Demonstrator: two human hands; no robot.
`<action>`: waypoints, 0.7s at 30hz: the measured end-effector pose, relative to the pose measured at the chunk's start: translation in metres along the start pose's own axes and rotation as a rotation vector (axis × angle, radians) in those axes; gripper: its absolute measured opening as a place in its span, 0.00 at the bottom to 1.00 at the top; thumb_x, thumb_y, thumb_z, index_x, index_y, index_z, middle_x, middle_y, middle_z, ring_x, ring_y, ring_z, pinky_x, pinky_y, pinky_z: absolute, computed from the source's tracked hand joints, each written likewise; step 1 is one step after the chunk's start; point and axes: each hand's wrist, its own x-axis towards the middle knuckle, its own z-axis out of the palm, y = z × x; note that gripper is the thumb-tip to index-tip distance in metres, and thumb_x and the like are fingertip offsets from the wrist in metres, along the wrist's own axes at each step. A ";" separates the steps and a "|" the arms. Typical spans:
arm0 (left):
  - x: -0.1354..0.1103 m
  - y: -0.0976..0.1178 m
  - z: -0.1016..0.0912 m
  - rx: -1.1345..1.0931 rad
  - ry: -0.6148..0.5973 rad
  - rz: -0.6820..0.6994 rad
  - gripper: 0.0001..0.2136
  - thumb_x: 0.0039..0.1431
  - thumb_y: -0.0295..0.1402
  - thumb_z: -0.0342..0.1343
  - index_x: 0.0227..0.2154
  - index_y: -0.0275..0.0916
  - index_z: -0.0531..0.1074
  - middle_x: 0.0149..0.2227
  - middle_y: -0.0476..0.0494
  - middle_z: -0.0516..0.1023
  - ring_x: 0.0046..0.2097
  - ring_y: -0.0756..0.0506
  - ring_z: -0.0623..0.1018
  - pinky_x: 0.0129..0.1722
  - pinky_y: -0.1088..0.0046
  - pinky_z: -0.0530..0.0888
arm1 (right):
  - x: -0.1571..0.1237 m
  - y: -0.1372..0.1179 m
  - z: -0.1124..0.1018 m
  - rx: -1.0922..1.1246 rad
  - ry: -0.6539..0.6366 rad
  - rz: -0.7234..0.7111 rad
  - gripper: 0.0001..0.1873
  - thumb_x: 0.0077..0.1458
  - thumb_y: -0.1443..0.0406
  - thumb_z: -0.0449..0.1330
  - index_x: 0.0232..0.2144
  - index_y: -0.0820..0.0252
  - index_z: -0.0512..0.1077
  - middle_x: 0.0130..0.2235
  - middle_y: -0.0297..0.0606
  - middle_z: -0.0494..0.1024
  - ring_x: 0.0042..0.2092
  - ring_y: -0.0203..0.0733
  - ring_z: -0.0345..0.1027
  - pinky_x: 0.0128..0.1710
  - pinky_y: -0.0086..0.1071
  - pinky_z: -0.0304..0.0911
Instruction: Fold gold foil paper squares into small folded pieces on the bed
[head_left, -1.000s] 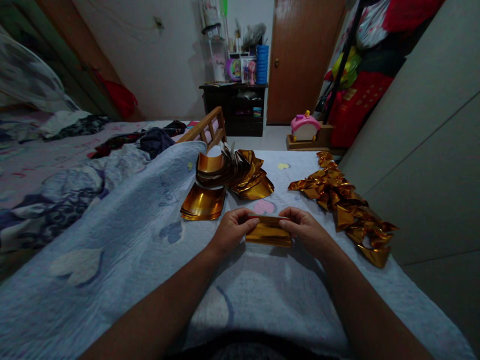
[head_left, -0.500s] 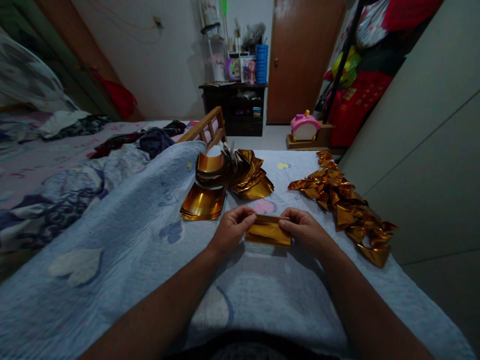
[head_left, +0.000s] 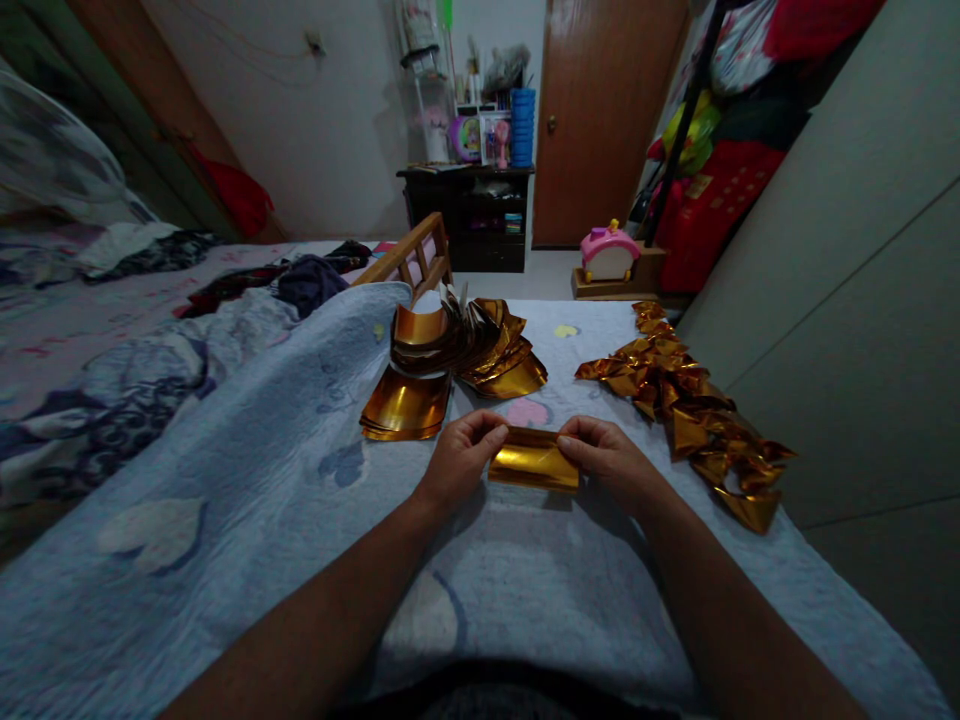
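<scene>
Between my two hands is a sheet of shiny gold foil paper [head_left: 534, 462], its far edge curled over. My left hand [head_left: 466, 452] pinches its upper left corner between thumb and fingers. At the upper right corner, my right hand [head_left: 600, 452] grips it the same way. Beyond my left hand lies a fanned stack of gold foil paper sheets [head_left: 409, 402], partly bent upward. To the right of my right hand runs a heap of folded gold foil pieces [head_left: 682, 400].
A light blue quilt [head_left: 300, 530] with heart shapes covers the surface under everything and rises in a fold at left. A wooden rail [head_left: 409, 250] stands past the stack. A pale cabinet wall [head_left: 847, 300] borders the right side. A pink toy [head_left: 609, 252] sits beyond the far edge.
The gold sheet between my hands has rolled slightly, its face now smoother and brighter. It has shifted a little to the left. Both hands keep their pinch.
</scene>
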 end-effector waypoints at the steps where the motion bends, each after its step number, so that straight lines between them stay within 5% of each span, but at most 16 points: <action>1: 0.000 0.000 0.000 0.002 0.000 -0.003 0.09 0.55 0.38 0.62 0.31 0.36 0.75 0.29 0.49 0.74 0.31 0.50 0.71 0.34 0.74 0.69 | 0.000 0.000 0.000 -0.007 0.002 0.001 0.20 0.47 0.49 0.67 0.25 0.58 0.68 0.23 0.28 0.63 0.26 0.33 0.52 0.27 0.30 0.48; 13: 0.002 -0.003 0.000 0.158 0.007 -0.037 0.09 0.54 0.38 0.59 0.28 0.36 0.74 0.26 0.50 0.72 0.29 0.50 0.70 0.31 0.75 0.66 | 0.008 0.014 0.003 -0.117 0.071 -0.064 0.12 0.48 0.58 0.65 0.29 0.56 0.67 0.23 0.29 0.68 0.26 0.36 0.60 0.26 0.29 0.55; 21: 0.000 -0.005 0.000 0.567 -0.061 0.032 0.06 0.58 0.32 0.53 0.27 0.38 0.72 0.24 0.51 0.71 0.28 0.49 0.70 0.32 0.73 0.64 | 0.006 0.017 0.005 -0.578 0.181 -0.143 0.03 0.53 0.65 0.57 0.28 0.57 0.69 0.26 0.31 0.70 0.29 0.37 0.62 0.30 0.31 0.55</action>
